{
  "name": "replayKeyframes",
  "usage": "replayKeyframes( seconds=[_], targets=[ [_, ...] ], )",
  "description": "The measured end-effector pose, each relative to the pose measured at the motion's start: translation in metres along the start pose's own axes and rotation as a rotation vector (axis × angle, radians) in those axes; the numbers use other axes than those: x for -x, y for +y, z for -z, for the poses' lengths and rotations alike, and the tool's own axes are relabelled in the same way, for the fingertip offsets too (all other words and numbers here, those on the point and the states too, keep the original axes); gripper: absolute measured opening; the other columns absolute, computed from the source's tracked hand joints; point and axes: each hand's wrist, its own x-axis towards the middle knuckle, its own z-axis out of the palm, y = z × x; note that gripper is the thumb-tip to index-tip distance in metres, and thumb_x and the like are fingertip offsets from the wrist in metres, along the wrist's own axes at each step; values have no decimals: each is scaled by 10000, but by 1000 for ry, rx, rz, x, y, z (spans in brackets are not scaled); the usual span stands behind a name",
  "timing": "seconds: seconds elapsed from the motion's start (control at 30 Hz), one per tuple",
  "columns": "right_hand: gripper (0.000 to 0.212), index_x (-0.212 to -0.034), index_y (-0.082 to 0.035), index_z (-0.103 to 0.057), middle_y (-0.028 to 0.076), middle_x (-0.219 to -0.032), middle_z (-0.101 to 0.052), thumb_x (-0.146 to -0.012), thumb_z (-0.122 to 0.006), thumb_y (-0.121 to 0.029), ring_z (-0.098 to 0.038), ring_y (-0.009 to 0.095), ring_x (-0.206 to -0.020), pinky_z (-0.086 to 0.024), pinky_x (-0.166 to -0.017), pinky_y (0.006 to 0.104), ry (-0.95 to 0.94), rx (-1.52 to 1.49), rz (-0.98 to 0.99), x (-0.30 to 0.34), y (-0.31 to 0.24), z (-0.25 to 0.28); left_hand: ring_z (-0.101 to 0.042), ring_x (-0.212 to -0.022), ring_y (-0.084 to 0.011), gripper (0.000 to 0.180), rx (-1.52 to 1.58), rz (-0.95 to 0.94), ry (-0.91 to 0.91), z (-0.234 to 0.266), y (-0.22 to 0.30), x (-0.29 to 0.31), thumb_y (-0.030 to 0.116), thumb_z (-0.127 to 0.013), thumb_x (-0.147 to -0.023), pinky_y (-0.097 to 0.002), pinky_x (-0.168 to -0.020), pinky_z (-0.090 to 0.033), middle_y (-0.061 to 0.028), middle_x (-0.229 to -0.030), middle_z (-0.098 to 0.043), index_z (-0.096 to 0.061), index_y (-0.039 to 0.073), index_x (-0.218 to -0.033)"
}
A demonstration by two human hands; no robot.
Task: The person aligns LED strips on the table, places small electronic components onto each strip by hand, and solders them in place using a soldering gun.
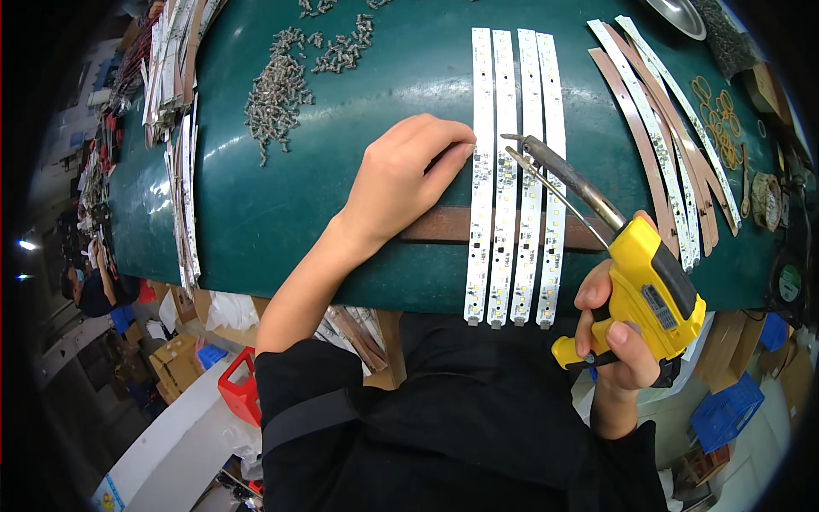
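Observation:
Several white LED circuit boards [479, 196] lie side by side, long and narrow, across a brown bar [439, 225] on the green table. My left hand [401, 175] is closed, its thumb and index fingertip together at the left edge of the leftmost board. Whatever lies between those fingertips is hidden. In my right hand [627, 341] is a yellow soldering gun [653, 286], my fingers wrapped round its handle. Its dark barrel points up and left. The tip and the thin metal guide tube end above the middle boards, level with my left fingertips; contact cannot be made out.
A heap of small metal connectors [277, 94] sits at the far left. More boards and brown strips [636, 128] lie on the right, beside tan rubber bands [723, 128] and a metal dish [680, 15]. Stacked strips [183, 200] line the left side. A red stool [241, 386] stands below.

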Motion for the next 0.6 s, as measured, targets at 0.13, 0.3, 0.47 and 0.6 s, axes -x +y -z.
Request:
replayKeyframes(
  seconds=[0.13, 0.3, 0.47, 0.6],
  targets=[
    [877, -1467, 2, -184, 151, -936, -556, -771, -701, -126, -560, 194, -882, -533, -535, 249, -11, 1, -16, 0, 1, 0, -617, -677, -194, 106, -35, -53, 12, -1, -1, 0, 34, -673, -815, -280, -610, -490, -64, -795, -640, -665, 53, -919],
    [874, -1471, -4, -177, 153, -948, -554, -775, -693, -109, -561, 192, -874, -531, -531, 248, -14, -4, 2, -1, 0, -1, -612, -717, -242, 126, -151, -182, 36, -5, 0, 1, 15, -674, -791, -315, -626, -499, -79, -811, -631, -655, 51, -910],
    [809, -1416, 99, -237, 177, -888, -546, -734, -603, -139, -550, 201, -812, -497, -457, 216, 71, 149, 21, -1, 2, -9, -600, -752, -258, 129, -172, -177, 6, -8, -1, 2, 18, -672, -779, -336, -650, -501, -85, -839, -615, -639, 47, -901],
    [825, -1424, 95, -223, 176, -885, -544, -732, -607, -137, -554, 196, -809, -500, -464, 220, 54, 183, 36, -2, 2, -13, -595, -793, -267, 132, 0, -78, 48, -6, -2, 5, 26, -662, -785, -355, -693, -498, -88, -858, -608, -632, 45, -912]
  ],
)
